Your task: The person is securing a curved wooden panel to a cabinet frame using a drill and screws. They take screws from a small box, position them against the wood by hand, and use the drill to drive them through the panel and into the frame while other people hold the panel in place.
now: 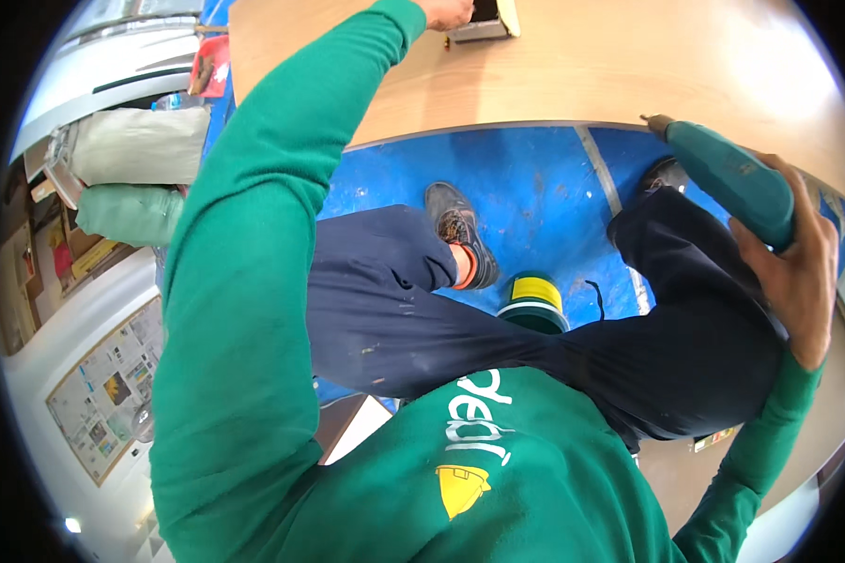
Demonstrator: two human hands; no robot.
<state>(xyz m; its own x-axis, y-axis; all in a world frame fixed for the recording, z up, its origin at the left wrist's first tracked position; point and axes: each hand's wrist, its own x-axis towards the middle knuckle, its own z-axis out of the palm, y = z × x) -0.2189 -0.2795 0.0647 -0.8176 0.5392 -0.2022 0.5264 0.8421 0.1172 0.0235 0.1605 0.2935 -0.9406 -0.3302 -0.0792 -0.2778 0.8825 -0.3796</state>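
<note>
The tabletop stretches rightward from the box. Right hand wraps a green tool; left hand cropped, grip unclear.

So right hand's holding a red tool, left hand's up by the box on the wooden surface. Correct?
Not quite: the tool in the right hand is green, not red; the head view shows it. The left hand is up by the box on the wooden surface, as you say.
</note>
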